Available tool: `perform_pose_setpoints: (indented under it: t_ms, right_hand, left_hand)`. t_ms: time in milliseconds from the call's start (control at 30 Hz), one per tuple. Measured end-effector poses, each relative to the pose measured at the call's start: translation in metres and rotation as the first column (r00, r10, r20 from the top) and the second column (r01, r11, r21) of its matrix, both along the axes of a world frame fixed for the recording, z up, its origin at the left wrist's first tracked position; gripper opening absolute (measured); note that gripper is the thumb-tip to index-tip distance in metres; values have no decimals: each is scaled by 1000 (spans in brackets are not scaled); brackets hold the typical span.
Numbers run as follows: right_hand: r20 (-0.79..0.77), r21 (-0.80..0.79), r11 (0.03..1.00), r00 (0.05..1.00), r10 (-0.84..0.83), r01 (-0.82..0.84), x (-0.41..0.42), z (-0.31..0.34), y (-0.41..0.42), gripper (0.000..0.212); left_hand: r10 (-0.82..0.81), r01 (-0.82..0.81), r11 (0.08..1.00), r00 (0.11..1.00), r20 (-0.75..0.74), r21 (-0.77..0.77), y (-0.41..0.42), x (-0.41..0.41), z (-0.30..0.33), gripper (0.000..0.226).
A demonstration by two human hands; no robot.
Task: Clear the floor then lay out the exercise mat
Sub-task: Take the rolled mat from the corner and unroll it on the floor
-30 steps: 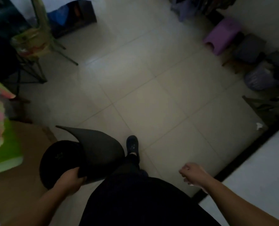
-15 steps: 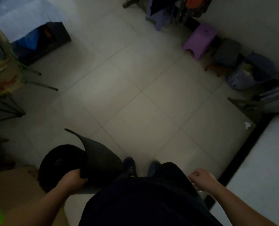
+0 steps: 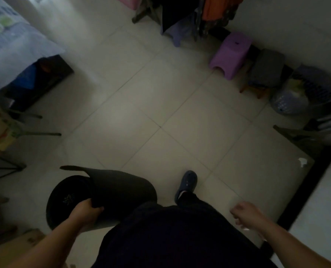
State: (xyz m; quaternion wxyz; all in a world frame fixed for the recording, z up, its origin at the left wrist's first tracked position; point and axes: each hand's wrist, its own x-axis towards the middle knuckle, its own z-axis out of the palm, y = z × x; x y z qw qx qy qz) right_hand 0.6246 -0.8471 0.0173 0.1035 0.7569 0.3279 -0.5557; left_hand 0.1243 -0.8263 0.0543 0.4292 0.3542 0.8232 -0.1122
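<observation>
A rolled black exercise mat (image 3: 110,192) hangs at the lower left, its outer flap loose and curling up to a point. My left hand (image 3: 85,211) grips the mat's edge at the open end of the roll. My right hand (image 3: 246,213) hangs at the lower right, fingers loosely curled, holding nothing. Pale square floor tiles (image 3: 141,117) fill the middle of the view. My right foot in a blue clog (image 3: 187,182) is stepping forward on them.
A purple stool (image 3: 230,55), a grey stool (image 3: 267,68) and a lavender basket (image 3: 294,95) line the right wall. Hanging clothes (image 3: 195,12) are at the top. A bed (image 3: 8,43) and chair legs (image 3: 23,132) stand left. A white scrap (image 3: 302,162) lies near a dark threshold.
I have walked forward into the room with the mat in my left hand. The view has tilted up, showing more of the far wall and the bed.
</observation>
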Motion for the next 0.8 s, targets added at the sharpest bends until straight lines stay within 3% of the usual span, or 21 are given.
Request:
perform_pose_setpoints:
  t_ms: [167, 500, 667, 800]
  right_hand:
    - [27, 79, 989, 992, 124, -126, 43, 10, 113, 33]
    - [-11, 263, 946, 980, 197, -187, 21, 20, 318, 15]
    - [33, 224, 923, 949, 313, -312, 20, 15, 397, 17]
    - [116, 133, 889, 898, 425, -438, 35, 23, 461, 30]
  left_hand:
    - [192, -194, 977, 981, 22, 90, 75, 50, 14, 30]
    - [424, -448, 883, 889, 172, 140, 189, 95, -6, 32]
    - [481, -504, 854, 859, 177, 129, 269, 95, -31, 32]
    - [516, -534, 842, 839, 170, 81, 338, 85, -34, 27]
